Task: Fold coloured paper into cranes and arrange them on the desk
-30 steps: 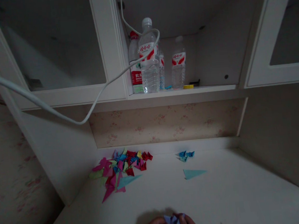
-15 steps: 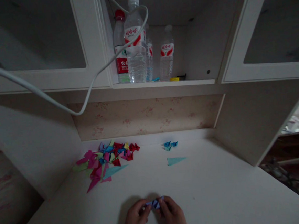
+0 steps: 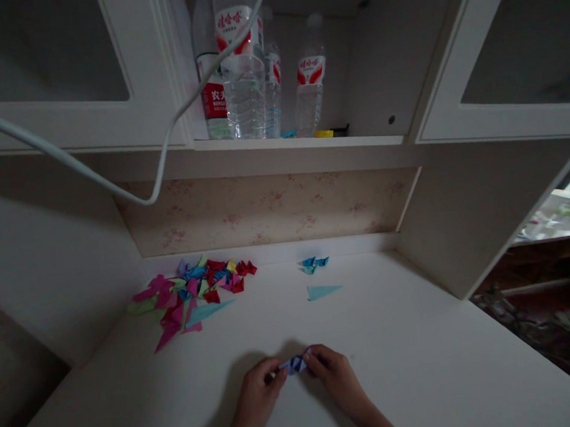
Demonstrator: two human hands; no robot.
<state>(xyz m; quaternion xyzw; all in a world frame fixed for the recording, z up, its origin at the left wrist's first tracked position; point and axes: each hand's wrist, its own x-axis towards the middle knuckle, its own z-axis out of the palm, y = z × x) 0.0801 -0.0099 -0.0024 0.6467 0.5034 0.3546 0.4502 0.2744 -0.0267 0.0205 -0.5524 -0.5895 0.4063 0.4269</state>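
Note:
A small folded piece of purple-blue paper (image 3: 295, 364) is stretched between both hands, just over the white desk. My left hand (image 3: 260, 390) pinches its left end between thumb and fingertips. At its right end, my right hand (image 3: 334, 375) pinches the paper the same way. The paper's middle shows darker and lighter folds; its exact folded shape is too small to make out. Beyond the hands lies a light-blue folded paper triangle (image 3: 323, 292), with a few small blue folded papers (image 3: 314, 264) behind it.
A heap of colourful folded papers (image 3: 183, 297) lies at the desk's back left. Above, a shelf (image 3: 299, 142) bears several plastic bottles (image 3: 243, 78). A white cable (image 3: 156, 177) hangs in front of the left cabinet. Side panels (image 3: 433, 215) bound the desk (image 3: 415, 368).
The view has tilted down and shifted, so more of both forearms shows. The hands appear higher in the picture, still pinching the folded paper at both ends.

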